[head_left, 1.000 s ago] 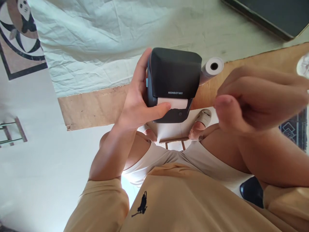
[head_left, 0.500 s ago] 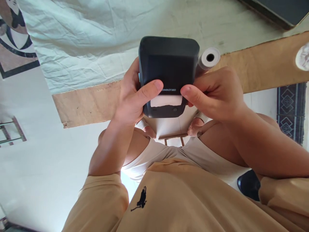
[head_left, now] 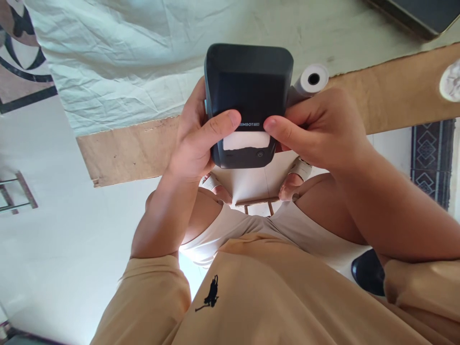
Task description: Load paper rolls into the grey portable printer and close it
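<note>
A black label printer [head_left: 249, 86] is held up between both hands over the table's front edge. A white strip of paper [head_left: 246, 140] with a ragged lower edge pokes out of its slot, above a small power button. Around the printer's left side wraps my left hand [head_left: 204, 129], its thumb lying on the front beside the lettering. My right hand [head_left: 319, 127] grips the lower right side, thumb tip at the corner by the paper; its other fingers are mostly hidden behind. Just behind that hand a white paper roll [head_left: 314, 79] with a dark core shows its end.
Pale green cloth [head_left: 125, 57] covers the table, leaving a bare wooden edge [head_left: 136, 155] along the front. A dark flat object [head_left: 427, 14] lies at the far right, and a white round thing [head_left: 451, 82] at the right edge. My legs are under the table's front.
The printer and both hands have risen slightly in view and shifted a little left. Both hands keep their hold, and the paper strip still sticks out.
</note>
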Tool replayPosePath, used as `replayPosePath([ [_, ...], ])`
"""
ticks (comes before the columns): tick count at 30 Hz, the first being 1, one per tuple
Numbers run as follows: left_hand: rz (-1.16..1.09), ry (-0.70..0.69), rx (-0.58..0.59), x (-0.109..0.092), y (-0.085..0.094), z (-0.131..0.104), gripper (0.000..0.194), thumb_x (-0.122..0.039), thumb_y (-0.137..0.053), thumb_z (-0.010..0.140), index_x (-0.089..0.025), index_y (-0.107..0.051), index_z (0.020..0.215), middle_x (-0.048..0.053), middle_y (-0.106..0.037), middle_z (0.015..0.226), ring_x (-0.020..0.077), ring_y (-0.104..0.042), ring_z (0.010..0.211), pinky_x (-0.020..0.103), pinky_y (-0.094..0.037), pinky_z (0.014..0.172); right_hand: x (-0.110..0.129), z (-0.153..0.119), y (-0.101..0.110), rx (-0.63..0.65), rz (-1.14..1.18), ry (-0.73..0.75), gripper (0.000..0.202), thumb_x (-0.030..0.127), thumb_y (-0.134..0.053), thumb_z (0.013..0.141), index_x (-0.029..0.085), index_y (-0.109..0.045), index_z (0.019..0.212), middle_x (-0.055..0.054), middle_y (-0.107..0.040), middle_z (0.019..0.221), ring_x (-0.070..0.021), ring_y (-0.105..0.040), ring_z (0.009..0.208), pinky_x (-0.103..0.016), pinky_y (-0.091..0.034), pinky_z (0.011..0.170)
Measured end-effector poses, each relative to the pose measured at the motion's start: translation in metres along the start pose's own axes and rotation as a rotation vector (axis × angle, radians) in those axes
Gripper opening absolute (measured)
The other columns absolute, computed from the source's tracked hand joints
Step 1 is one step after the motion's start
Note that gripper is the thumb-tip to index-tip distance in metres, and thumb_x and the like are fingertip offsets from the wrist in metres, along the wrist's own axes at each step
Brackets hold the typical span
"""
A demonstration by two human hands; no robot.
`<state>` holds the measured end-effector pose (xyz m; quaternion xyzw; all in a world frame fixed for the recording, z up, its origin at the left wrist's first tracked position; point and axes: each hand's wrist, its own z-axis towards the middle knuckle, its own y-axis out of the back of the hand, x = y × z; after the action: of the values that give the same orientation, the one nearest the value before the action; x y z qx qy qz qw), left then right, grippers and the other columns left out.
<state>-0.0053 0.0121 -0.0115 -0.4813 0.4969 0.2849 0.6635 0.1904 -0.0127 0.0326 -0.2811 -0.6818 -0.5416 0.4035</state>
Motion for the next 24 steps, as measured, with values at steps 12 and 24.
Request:
replayPosePath([
  [12,-0.255,0.021,-0.013,-0.016,-0.02,-0.004,0.038,-0.042,-0.036,0.098,-0.026,-0.055,0.127,0.005,-0.067,0.126,0.0247,-0.048,0.14,0.04,-0.044,0.114,-0.008,0.0,0.0,0.012,-0.039,0.072,0.061,0.057,-0.046,0.091,0.014,-0.049,0.048,0.001,-0.051,0.046,-0.0017,-0.035,0.045,-0.022,-0.019,0.044],
  [24,-0.247,0.099,-0.247,-0.015,-0.024,-0.004,0.06,-0.054,-0.023,0.099,-0.018,-0.07,0.108,0.001,-0.068,0.116,0.0283,-0.035,0.148,0.049,-0.033,0.124,-0.007,-0.002,0.0,0.039,-0.167,0.061,0.042,0.049,-0.053,0.083,0.015,-0.049,0.058,0.001,-0.047,0.053,-0.0041,-0.035,0.051,-0.025,-0.025,0.053],
])
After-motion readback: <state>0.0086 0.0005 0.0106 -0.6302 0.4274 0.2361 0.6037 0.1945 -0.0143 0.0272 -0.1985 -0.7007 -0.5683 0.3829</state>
